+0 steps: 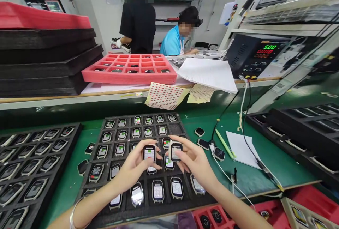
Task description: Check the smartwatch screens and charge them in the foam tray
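Observation:
My left hand (137, 160) is closed around a smartwatch (149, 153) without a strap, its lit screen facing me. Another lit smartwatch (176, 151) is gripped in my right hand (194, 160), with the thumb over the lower part of its screen. Both are held side by side above a black foam tray (103, 186). Rows of square watches sit in the tray's slots, many with white and green screens. One slot (175, 129) at the tray's upper right holds no watch. My hands hide part of the middle rows.
Loose watches (203, 144) lie right of the tray, beside a green pen (224, 143), white paper (242, 149) and cables. More black trays (53, 186) flank both sides. On the shelf stand a pink foam tray (129, 78) and a power supply (254, 56). Two people are beyond.

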{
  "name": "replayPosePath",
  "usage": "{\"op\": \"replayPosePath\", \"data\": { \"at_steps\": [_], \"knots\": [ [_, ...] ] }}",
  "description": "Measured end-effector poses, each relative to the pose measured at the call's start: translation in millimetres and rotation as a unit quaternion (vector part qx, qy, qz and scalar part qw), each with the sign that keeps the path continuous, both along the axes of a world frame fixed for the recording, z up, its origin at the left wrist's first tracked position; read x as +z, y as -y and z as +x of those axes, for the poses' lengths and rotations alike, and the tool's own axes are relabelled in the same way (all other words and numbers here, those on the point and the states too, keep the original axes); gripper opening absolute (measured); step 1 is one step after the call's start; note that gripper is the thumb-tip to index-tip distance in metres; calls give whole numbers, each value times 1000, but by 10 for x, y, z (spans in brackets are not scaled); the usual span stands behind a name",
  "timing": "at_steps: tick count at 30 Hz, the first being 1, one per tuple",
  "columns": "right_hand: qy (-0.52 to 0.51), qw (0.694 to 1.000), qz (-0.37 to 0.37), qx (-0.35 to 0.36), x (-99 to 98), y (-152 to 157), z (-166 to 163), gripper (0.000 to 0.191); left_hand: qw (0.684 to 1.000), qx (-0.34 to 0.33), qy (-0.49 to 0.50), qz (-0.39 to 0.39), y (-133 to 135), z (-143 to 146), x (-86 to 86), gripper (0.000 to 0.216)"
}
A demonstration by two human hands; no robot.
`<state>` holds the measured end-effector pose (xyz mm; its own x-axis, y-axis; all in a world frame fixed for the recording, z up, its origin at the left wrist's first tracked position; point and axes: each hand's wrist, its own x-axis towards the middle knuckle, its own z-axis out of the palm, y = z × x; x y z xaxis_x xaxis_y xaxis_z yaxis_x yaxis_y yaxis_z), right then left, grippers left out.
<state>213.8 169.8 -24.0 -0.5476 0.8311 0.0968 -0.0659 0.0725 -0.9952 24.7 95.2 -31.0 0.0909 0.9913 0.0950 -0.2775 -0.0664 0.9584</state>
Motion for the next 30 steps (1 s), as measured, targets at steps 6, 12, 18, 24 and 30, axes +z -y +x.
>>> {"op": "replayPosePath", "data": {
  "at_steps": [6, 12, 18, 24, 30],
  "knots": [
    [-6, 999, -26, 41, -13, 29, 30, 44, 1000, 22, -6, 2, -17, -26, 12, 26],
    [-19, 997, -30, 74, -49, 36, 58, 48, 1000, 16, 6, 21, -14, -43, -1, 32],
    [-25, 997, -25, 66, -69, 59, 71, 46, 999, 20, 9, 26, -18, -17, -51, 44],
    [-24, 997, -46, 49, -83, 75, 70, 37, 999, 22, -18, 24, -4, -11, -33, 34],
    [4, 999, -41, 31, -39, 99, 32, 35, 999, 32, -18, 31, 17, -9, 3, 28]
  ]
}}
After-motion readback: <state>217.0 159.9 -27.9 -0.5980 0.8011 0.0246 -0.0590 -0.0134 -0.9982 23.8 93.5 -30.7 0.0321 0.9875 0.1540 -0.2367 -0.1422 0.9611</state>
